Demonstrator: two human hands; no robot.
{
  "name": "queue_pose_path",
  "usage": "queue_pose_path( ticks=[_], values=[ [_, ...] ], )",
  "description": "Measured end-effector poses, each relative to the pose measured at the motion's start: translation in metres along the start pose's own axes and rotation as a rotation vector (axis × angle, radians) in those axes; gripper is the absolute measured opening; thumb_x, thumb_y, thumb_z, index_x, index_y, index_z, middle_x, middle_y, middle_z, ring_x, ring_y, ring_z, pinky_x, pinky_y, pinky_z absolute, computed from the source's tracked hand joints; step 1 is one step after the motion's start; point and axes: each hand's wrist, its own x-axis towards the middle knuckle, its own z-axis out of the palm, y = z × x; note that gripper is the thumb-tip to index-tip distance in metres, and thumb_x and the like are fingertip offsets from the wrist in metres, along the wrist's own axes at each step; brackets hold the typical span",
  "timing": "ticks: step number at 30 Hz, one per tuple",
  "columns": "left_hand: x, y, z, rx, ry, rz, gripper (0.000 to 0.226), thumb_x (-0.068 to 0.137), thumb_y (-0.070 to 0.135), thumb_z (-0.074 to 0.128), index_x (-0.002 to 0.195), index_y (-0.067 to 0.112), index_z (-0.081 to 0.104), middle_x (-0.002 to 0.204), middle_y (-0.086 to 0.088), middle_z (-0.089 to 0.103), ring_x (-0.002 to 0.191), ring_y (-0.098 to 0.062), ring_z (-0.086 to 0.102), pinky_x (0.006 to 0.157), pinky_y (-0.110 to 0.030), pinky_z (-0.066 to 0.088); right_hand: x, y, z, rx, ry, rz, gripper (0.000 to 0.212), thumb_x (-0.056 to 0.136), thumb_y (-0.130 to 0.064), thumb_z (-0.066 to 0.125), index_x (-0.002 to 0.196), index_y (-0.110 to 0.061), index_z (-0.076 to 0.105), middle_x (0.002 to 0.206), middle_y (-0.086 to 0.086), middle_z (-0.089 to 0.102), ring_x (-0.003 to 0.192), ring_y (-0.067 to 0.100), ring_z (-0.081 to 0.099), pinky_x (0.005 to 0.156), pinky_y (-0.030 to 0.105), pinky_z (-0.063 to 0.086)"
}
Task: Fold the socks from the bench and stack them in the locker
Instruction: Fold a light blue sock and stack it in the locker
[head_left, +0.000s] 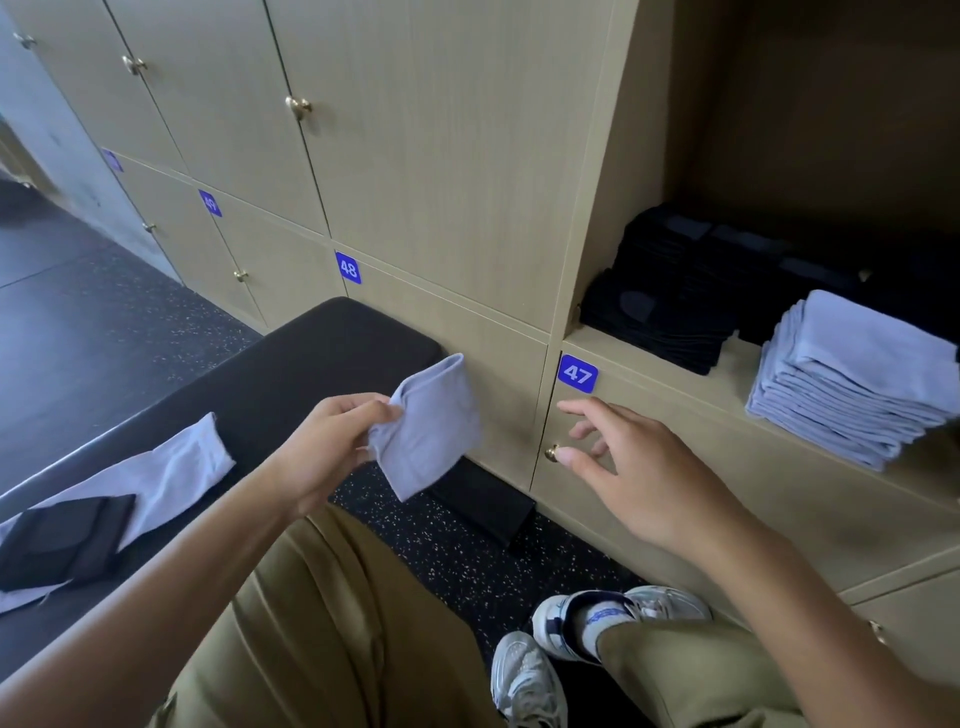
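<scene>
My left hand (332, 447) pinches one edge of a folded light blue sock (428, 428), held in the air between the bench end and the lockers. My right hand (631, 467) hovers to its right with fingers spread and holds nothing, in front of the door numbered 47. In the open locker (727, 374) at the right stands a stack of folded light blue socks (857, 384), with stacks of folded black socks (675, 296) behind and left of it. On the black bench (291, 364) at the left lie a flat light blue sock (161, 478) and a black sock (62, 540).
Closed wooden locker doors with brass knobs fill the wall; a knob (550, 452) sits just under my right fingertips. My legs and grey sneakers (524, 680) are below on the dark speckled floor. A black block (488, 504) lies on the floor against the lockers.
</scene>
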Motion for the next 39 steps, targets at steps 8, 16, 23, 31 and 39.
queue_pose_path(
  ticks=[8,16,23,31,39],
  values=[
    [-0.012,0.012,0.047,-0.019,-0.271,-0.063,0.035,0.079,0.031,0.07,0.097,0.001,0.068,0.092,-0.011,0.066,0.084,-0.024,0.059,0.071,-0.024,0.051,-0.003,-0.017,-0.003,0.346,0.11,-0.173,0.039,0.099,-0.038,0.059,0.134,-0.052,0.047,0.132,-0.024,0.051,0.114,0.002,0.058,0.093,0.032,0.054],
    [-0.004,0.018,0.063,-0.076,-0.371,-0.099,0.019,0.084,0.02,0.065,0.092,0.002,0.069,0.092,-0.012,0.067,0.081,-0.021,0.061,0.07,-0.025,0.052,-0.005,-0.014,-0.007,0.34,0.126,-0.158,0.015,0.094,-0.029,0.07,0.106,-0.032,0.063,0.112,-0.025,0.061,0.094,0.009,0.061,0.085,0.032,0.05],
    [0.002,0.023,0.07,-0.198,-0.475,-0.187,0.038,0.08,0.022,0.074,0.107,-0.003,0.067,0.102,-0.015,0.069,0.086,-0.021,0.067,0.079,-0.027,0.058,-0.006,-0.012,-0.011,0.345,0.169,-0.108,0.013,0.093,-0.034,0.07,0.098,-0.033,0.058,0.096,-0.016,0.067,0.087,0.009,0.063,0.077,0.039,0.054],
    [0.007,0.032,0.079,-0.288,-0.501,-0.267,0.044,0.089,0.018,0.061,0.126,-0.005,0.064,0.115,-0.019,0.068,0.096,-0.025,0.068,0.087,-0.033,0.058,-0.006,-0.008,-0.019,0.392,0.212,-0.136,0.012,0.092,-0.03,0.07,0.096,-0.031,0.059,0.094,-0.01,0.068,0.087,0.018,0.065,0.078,0.049,0.054],
    [0.009,0.034,0.081,-0.322,-0.517,-0.293,0.03,0.09,0.017,0.063,0.113,0.004,0.075,0.114,-0.016,0.07,0.095,-0.023,0.07,0.086,-0.032,0.061,-0.006,-0.005,-0.024,0.356,0.219,-0.145,0.012,0.094,-0.032,0.069,0.092,-0.03,0.058,0.089,-0.007,0.066,0.078,0.017,0.062,0.072,0.043,0.053]
  ],
)
